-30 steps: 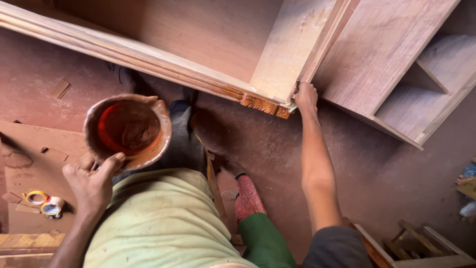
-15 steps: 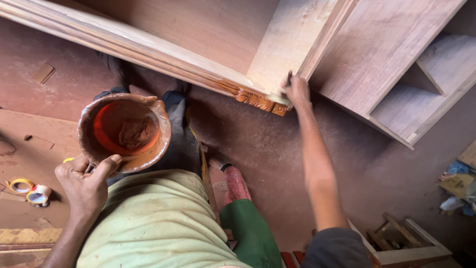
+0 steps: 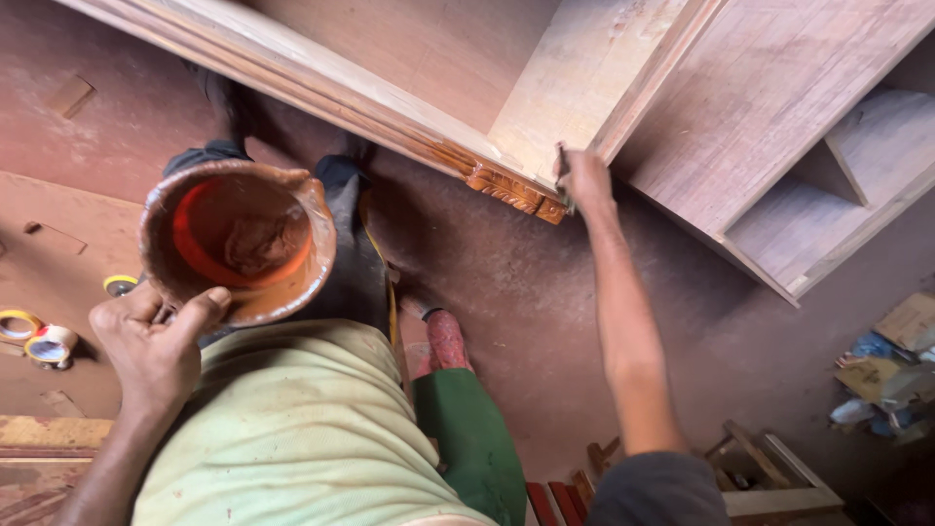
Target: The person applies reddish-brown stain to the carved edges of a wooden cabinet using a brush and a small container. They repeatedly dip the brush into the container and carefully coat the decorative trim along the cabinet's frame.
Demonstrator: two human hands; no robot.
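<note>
My left hand (image 3: 156, 341) grips the rim of a round, paste-smeared orange tub (image 3: 317, 255) held over my lap. A lump of brown paste (image 3: 263, 244) lies inside it. My right hand (image 3: 587, 183) reaches out to a large bare-wood cabinet (image 3: 584, 78) lying on the floor. Its fingers are closed on a thin flat tool (image 3: 562, 161) that is pressed against the frame corner. Just left of that hand, the carved trim (image 3: 511, 190) looks darker orange. My lap in a pale green shirt fills the bottom of the view.
The cabinet's open shelf compartments (image 3: 828, 175) lie to the right. Tape rolls (image 3: 39, 339) rest on the reddish floor at left. A small wooden crate (image 3: 769, 482) stands at bottom right, with paper scraps (image 3: 891, 365) beyond it. A foot in a red sandal (image 3: 448, 341) is below the tub.
My right hand has slid slightly along the frame corner with the tool still against the wood. The tub stays in my left hand, and the view has shifted a little.
</note>
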